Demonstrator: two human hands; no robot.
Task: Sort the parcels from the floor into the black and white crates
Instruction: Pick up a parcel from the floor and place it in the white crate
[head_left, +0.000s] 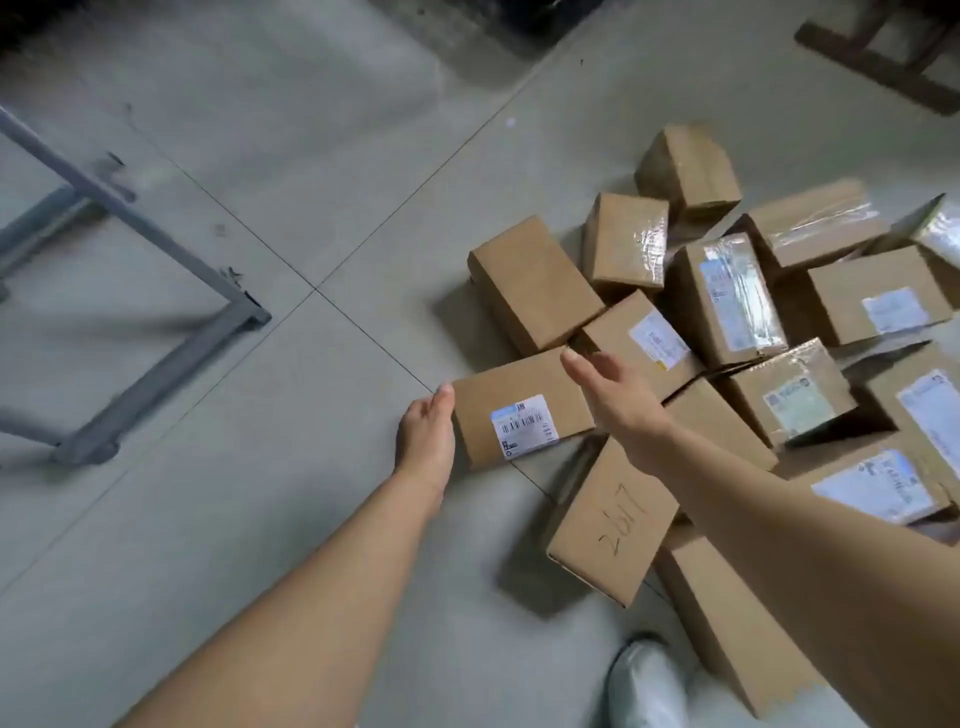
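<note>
Long axis of labelled parcel (522, 415) runs hand to hand: left hand (426, 441) flat against its left end; right hand (608, 395), fingers straight, above its right end.

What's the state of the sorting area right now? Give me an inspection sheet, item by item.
Surface: grey tiled floor with thin joint lines.
Job's things: pile of cardboard boxes on the floor, several with labels; labelled box at the near left edge; no crates in view.
Clutter: nothing seen.
Grips: left hand flat against the labelled box's left end; right hand open over its right end, contact unclear.
Cables: nothing seen.
Surroundings: grey metal frame at left; wooden frame top right; white shoe at bottom.
</note>
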